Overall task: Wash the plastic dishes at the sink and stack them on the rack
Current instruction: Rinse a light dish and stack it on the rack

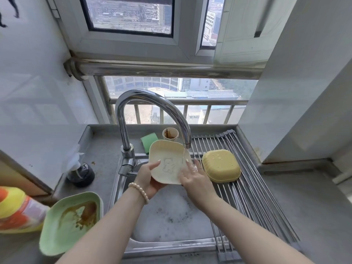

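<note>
Head view, bench: dirty pale-green square plastic dish (71,221) waits, unwashed.
Hands: my left hand (147,178) grips the cream square plastic plate (168,164) under the tap stream; right hand (192,178) rubs it, fingers flat.
Next: I judge rinsing nearly done; carry it beside the upturned yellow plastic bowl (221,165) on the steel roll-up rack (247,187).

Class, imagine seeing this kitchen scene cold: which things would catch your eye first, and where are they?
A cream plate held in both hands under the running tap, mid-frame. A yellow dish lies upside down on the rack to the right. A dirty green dish waits lower left.
</note>
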Motion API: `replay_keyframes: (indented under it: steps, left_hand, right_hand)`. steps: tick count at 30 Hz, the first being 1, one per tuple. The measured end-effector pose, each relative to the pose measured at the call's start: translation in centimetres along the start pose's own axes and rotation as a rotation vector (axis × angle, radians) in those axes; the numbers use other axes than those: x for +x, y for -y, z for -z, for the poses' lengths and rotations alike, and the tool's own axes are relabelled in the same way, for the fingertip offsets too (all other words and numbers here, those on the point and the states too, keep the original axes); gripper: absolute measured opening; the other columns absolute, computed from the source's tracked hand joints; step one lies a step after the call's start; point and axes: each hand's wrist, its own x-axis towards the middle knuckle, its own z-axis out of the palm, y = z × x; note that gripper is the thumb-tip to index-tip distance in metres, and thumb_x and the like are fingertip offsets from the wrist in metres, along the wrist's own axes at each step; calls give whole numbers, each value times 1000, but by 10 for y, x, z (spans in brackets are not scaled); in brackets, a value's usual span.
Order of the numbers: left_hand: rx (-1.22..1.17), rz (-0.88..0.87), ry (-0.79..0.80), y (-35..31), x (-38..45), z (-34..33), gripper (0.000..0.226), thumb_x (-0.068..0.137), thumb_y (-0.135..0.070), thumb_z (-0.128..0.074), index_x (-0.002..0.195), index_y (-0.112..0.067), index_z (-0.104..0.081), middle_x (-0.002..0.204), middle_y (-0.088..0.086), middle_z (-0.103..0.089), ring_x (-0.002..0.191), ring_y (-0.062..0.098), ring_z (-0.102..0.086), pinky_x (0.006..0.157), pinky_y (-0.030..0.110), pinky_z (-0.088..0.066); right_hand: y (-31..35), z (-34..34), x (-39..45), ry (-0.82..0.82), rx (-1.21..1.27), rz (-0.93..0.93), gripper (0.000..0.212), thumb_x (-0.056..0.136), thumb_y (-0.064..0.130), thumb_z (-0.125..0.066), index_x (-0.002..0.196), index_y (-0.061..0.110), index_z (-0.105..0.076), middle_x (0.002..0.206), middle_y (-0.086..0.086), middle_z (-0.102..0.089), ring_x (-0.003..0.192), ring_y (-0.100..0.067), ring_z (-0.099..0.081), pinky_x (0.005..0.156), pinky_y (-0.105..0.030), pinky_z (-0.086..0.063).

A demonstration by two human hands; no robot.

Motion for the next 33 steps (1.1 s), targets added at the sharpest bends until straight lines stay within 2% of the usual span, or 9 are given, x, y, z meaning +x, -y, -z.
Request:
replay_keyframes:
  steps: [4,7,11,16,18,20,23,28,33]
  left_hand:
    - [-113,-134,-28,29,-3,-11,37,88,1,-47,124,6,-52,119,27,-61,100,37,-63,71,39,-57]
    - [-156,-122,-88,42,-5,-20,37,93,-9,-48,128,4,-52,118,23,-62,101,35,-63,73,38,-53]
    - [-171,-184,-108,28,-5,-20,37,100,-24,-42,128,-1,-51,120,24,-61,104,39,-61,75,43,-53]
    - [-39,-114,-131,20,-12,-16,39,102,-35,-35,111,-5,-58,104,18,-66,90,35,-63,76,44,-52]
    - [-21,-66,-119,22,-13,-15,40,103,-37,-33,104,-7,-59,99,16,-67,89,33,-63,75,44,-52]
    - [-51,-29,-89,24,-12,-16,43,102,-38,-31,105,-6,-60,101,16,-68,92,32,-63,79,43,-51]
    - [-119,29,-24,29,-9,-16,48,102,-40,-28,105,-5,-61,100,16,-69,96,33,-63,84,43,-49]
    - [-233,91,14,29,0,-10,52,101,-43,-28,114,-3,-59,102,18,-69,97,34,-62,77,44,-48]
    - [-328,163,144,42,2,-21,56,99,-51,-26,124,-12,-59,114,10,-68,111,30,-57,86,42,-44]
  right_hand:
    - [22,17,12,-151,299,-32,24,42,-7,-64,54,13,-63,52,-2,-61,48,-19,-60,79,-39,-59]
    - [45,18,15,-136,561,-116,15,58,4,-62,64,17,-68,53,2,-62,47,-17,-57,48,-27,-51]
    - [37,11,3,-107,834,-185,17,86,28,-61,86,17,-74,78,2,-72,69,-19,-67,67,-30,-53]
    - [9,16,1,67,428,-89,69,102,51,-14,81,17,-71,82,1,-72,79,-20,-68,89,-34,-49]
    - [10,24,11,284,279,-127,95,93,59,13,105,11,-68,109,-9,-70,108,-24,-63,109,-39,-33]
    - [16,28,18,505,205,-195,113,74,63,29,142,1,-37,146,-19,-40,141,-28,-31,119,-42,-8]
    - [22,27,30,730,175,-298,91,86,65,10,150,0,6,159,-18,3,147,-28,8,118,-42,11]
    - [21,28,46,870,77,-309,86,95,63,-12,149,0,11,158,-19,12,146,-29,15,116,-43,16]
    - [27,27,62,805,180,-311,79,96,53,-14,150,2,10,158,-15,17,146,-29,16,119,-41,8]
